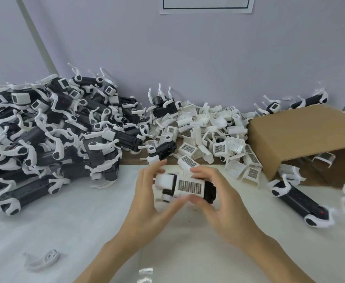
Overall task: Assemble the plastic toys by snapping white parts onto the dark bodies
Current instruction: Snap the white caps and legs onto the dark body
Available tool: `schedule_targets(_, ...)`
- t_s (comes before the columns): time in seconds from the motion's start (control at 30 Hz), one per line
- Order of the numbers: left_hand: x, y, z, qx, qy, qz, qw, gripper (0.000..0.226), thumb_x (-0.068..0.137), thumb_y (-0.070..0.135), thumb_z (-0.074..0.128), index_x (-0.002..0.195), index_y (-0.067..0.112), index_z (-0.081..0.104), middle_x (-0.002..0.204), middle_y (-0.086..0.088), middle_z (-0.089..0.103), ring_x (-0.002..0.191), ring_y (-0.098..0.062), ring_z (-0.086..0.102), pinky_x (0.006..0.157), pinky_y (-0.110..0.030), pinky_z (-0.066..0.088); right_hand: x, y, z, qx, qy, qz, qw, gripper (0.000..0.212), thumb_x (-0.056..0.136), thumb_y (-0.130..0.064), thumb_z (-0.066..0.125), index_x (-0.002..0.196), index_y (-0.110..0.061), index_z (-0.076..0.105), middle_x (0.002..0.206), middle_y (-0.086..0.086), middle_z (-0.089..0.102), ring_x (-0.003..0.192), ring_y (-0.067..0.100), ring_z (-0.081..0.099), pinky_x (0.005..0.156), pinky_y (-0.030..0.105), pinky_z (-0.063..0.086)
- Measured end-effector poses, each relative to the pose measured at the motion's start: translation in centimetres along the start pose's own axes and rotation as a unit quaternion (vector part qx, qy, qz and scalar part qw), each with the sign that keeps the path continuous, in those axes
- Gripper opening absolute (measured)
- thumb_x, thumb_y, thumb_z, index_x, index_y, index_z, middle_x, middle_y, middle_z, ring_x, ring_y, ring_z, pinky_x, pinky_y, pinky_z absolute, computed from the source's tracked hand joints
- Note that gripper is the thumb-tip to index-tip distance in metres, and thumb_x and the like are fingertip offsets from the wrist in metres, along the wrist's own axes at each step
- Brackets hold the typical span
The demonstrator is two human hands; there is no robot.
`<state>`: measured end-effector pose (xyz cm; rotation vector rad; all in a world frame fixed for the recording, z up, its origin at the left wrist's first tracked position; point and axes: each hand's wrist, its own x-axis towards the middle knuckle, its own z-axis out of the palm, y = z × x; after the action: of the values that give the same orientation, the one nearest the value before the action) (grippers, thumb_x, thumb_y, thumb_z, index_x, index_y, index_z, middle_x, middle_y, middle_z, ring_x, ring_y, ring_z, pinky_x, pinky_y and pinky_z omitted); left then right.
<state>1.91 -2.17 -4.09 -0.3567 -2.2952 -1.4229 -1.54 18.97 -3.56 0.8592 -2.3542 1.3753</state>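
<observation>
A dark toy body (209,192) with a white head at its left end is held above the table in the middle of the head view. A white cover with a grid sticker (190,186) sits over its back. My left hand (149,199) grips the toy's head end, fingers curled behind it and thumb below. My right hand (218,203) grips the cover and the dark rear end, fingers over the top and thumb pressing underneath. Loose white covers (214,131) lie heaped behind the hands.
A big heap of dark toys with white legs (51,129) fills the left. An open cardboard box (302,137) lies on its side at right, with a dark toy (300,201) in front of it. A lone white part (45,260) lies front left.
</observation>
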Motion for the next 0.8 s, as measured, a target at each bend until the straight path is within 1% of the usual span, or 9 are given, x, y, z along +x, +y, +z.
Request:
schedule_targets(0.07,-0.03,0.38,0.19,-0.075,0.010,-0.084,0.994,0.052,0.094,0.057,0.073,0.138,0.046,0.049,0.112,0.016,0.069,0.109,-0.006,0.067,0.087,-0.009,0.047,-0.13,-0.18,0.48,-0.071,-0.005,-0.059,0.996,0.046,0.097,-0.046,0.068,0.139,-0.040,0.049,0.129,-0.023,0.056,0.121,0.009,0.057,0.099,0.020,0.046)
schedule_targets(0.13,0.06,0.56,0.18,-0.114,0.003,-0.104,0.988,0.036,0.097,0.048,0.072,0.130,0.045,0.058,0.105,0.011,0.073,0.099,-0.009,0.070,0.080,-0.013,0.050,-0.13,-0.05,0.61,-0.127,-0.005,-0.109,0.986,0.047,0.099,-0.045,0.066,0.141,-0.033,0.049,0.132,-0.023,0.053,0.122,0.006,0.053,0.102,0.020,0.043)
schedule_targets(0.3,0.06,0.94,-0.02,-0.093,-0.028,-0.038,0.995,0.040,0.096,0.030,0.069,0.135,0.026,0.060,0.125,0.013,0.068,0.122,-0.014,0.063,0.099,-0.018,0.047,-0.02,0.39,0.01,-0.132,-0.025,-0.066,0.989,0.053,0.100,-0.046,0.062,0.148,-0.033,0.045,0.125,-0.019,0.058,0.121,0.004,0.052,0.103,0.018,0.039)
schedule_targets(0.4,0.12,0.96,0.07,-0.090,-0.029,-0.025,0.995,0.038,0.097,0.025,0.068,0.134,0.020,0.060,0.122,0.012,0.069,0.122,-0.018,0.063,0.099,-0.020,0.046,0.05,0.60,0.13,-0.118,-0.035,-0.023,0.992,0.053,0.097,-0.041,0.070,0.143,-0.048,0.045,0.118,-0.025,0.062,0.121,-0.004,0.047,0.099,0.009,0.035)
schedule_targets(0.5,0.37,0.92,-0.09,-0.093,-0.029,-0.027,0.995,0.038,0.098,0.028,0.069,0.135,0.024,0.060,0.121,0.010,0.069,0.116,-0.018,0.065,0.094,-0.020,0.050,0.13,0.77,0.07,-0.093,-0.039,-0.002,0.995,0.052,0.098,-0.043,0.065,0.142,-0.057,0.041,0.115,-0.025,0.061,0.122,0.000,0.047,0.096,0.008,0.037)
schedule_targets(0.57,0.45,1.08,-0.36,-0.082,-0.038,-0.030,0.995,0.040,0.099,0.034,0.070,0.137,0.032,0.058,0.120,0.013,0.070,0.107,-0.012,0.067,0.086,-0.015,0.049,-0.13,0.77,0.32,-0.040,-0.049,0.007,0.998,0.048,0.102,-0.041,0.056,0.145,-0.055,0.038,0.118,-0.021,0.061,0.120,0.006,0.052,0.093,0.016,0.046)
schedule_targets(0.67,0.30,0.99,-0.69,-0.099,-0.072,-0.027,0.992,0.047,0.098,0.033,0.074,0.141,0.037,0.055,0.123,0.012,0.071,0.111,-0.014,0.069,0.092,-0.015,0.050,-0.35,0.70,0.79,-0.001,-0.017,0.000,1.000,0.046,0.108,-0.030,0.051,0.149,-0.045,0.040,0.130,-0.015,0.059,0.115,0.015,0.061,0.092,0.025,0.051)
schedule_targets(0.73,0.42,0.81,-0.58,-0.112,-0.041,-0.040,0.992,0.045,0.093,0.035,0.082,0.133,0.041,0.061,0.114,0.009,0.076,0.104,-0.016,0.074,0.091,-0.023,0.056,-0.17,0.70,0.65,-0.029,0.007,-0.024,0.999,0.048,0.108,-0.024,0.053,0.152,-0.037,0.041,0.141,-0.015,0.052,0.128,0.014,0.055,0.102,0.018,0.044)
schedule_targets(0.8,0.45,0.91,-0.16,-0.116,0.019,-0.071,0.991,0.044,0.082,0.044,0.090,0.118,0.041,0.066,0.098,0.005,0.081,0.089,-0.018,0.079,0.085,-0.034,0.063,-0.04,0.68,0.45,-0.064,-0.019,-0.046,0.997,0.057,0.103,-0.027,0.064,0.155,-0.030,0.041,0.153,-0.016,0.043,0.145,0.012,0.042,0.113,0.016,0.035)
